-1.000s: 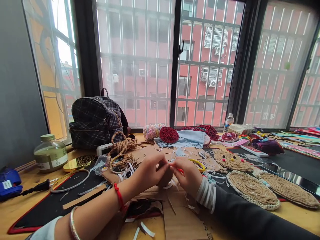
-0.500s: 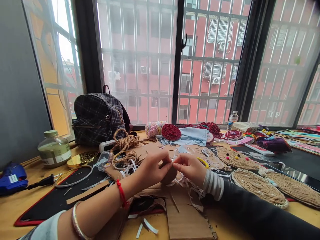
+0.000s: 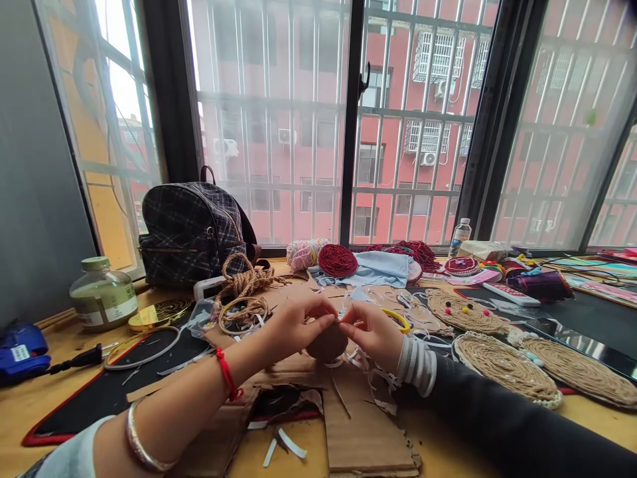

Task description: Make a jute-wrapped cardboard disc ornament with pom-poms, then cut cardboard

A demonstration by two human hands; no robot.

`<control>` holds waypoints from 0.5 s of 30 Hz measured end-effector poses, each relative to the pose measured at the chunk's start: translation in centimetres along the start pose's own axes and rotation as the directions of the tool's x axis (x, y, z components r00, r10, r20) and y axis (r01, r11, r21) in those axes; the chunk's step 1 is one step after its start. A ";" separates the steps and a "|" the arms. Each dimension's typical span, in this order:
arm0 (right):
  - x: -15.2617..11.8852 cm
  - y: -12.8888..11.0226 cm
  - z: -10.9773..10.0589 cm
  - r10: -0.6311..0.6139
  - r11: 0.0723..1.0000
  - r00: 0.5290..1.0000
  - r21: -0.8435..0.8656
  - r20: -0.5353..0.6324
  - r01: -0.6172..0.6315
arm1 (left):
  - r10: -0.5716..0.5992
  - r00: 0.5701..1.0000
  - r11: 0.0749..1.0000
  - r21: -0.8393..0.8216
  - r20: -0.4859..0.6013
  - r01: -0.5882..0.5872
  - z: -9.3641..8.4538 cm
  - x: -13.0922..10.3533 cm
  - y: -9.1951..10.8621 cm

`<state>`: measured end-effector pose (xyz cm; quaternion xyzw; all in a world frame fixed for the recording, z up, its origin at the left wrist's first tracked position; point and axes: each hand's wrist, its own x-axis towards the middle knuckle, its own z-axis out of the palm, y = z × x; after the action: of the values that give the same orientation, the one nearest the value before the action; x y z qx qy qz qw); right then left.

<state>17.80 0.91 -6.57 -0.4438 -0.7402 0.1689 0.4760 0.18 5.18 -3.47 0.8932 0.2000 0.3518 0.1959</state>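
My left hand (image 3: 304, 322), with a red cord bracelet and a bangle on its arm, is closed in a pinch of thumb and fingers. Facing it, my right hand (image 3: 372, 330) pinches as well, its fingertips almost meeting those of the left. Between and below the fingertips shows a round brown cardboard piece (image 3: 327, 346), its top edge hidden behind the fingers. Whatever else the fingertips may pinch is too small to make out. Under the hands lies a corrugated cardboard sheet (image 3: 365, 435) with a ragged hole cut in it and a thin strip on top.
White paper scraps (image 3: 291, 443) lie in front. Jute rope (image 3: 249, 282), a hoop (image 3: 144, 352), a backpack (image 3: 192, 232) and a jar (image 3: 102, 295) stand leftward. Red yarn (image 3: 337, 260) sits at the back. Several coiled rope mats (image 3: 507, 368) are at the right, beside a yellow ring (image 3: 402, 320).
More of the round cardboard piece shows below the fingers. Both hands stay pinched close together, and the whole view has shifted slightly.
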 end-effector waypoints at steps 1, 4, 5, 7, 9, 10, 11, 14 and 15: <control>0.0 -0.1 0.0 -0.015 1.000 1.000 -0.011 -0.003 0.015 | -0.020 1.000 1.000 -0.013 -0.003 0.020 0.0 0.0 0.0; -0.2 -0.3 0.0 -0.048 0.997 0.999 -0.056 -0.016 0.047 | -0.071 0.997 0.997 -0.034 0.007 0.071 0.1 0.1 0.3; -0.3 -0.4 0.0 -0.058 0.996 0.998 -0.074 -0.022 0.056 | -0.085 0.996 0.996 -0.016 0.007 0.085 0.1 0.1 0.5; -0.4 -0.5 0.1 -0.076 0.991 0.997 -0.113 -0.027 0.072 | -0.107 0.994 0.994 0.028 -0.006 0.107 0.1 0.2 1.1; -0.5 -0.6 0.1 -0.090 0.985 0.995 -0.150 -0.032 0.084 | -0.121 0.992 0.990 0.066 -0.035 0.123 0.2 0.1 1.6; -0.6 -0.6 0.1 -0.091 0.983 0.995 -0.161 -0.034 0.084 | -0.124 0.991 0.988 0.087 -0.053 0.129 0.3 0.1 1.8; -0.6 -0.7 0.2 -0.088 0.983 0.995 -0.167 -0.035 0.081 | -0.130 0.989 0.986 0.099 -0.071 0.137 0.4 0.1 2.0; -0.6 -0.6 0.2 -0.076 0.985 0.996 -0.157 -0.043 0.068 | -0.177 0.979 0.982 0.050 -0.104 0.183 0.8 0.1 1.9; -0.5 -0.6 0.2 -0.076 0.986 0.996 -0.153 -0.047 0.068 | -0.206 0.974 0.978 0.003 -0.095 0.207 0.9 0.1 1.8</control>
<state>17.44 0.19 -6.58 -0.4560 -0.7537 0.0831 0.4659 1.31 3.52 -3.15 0.8513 0.3029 0.3700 0.2160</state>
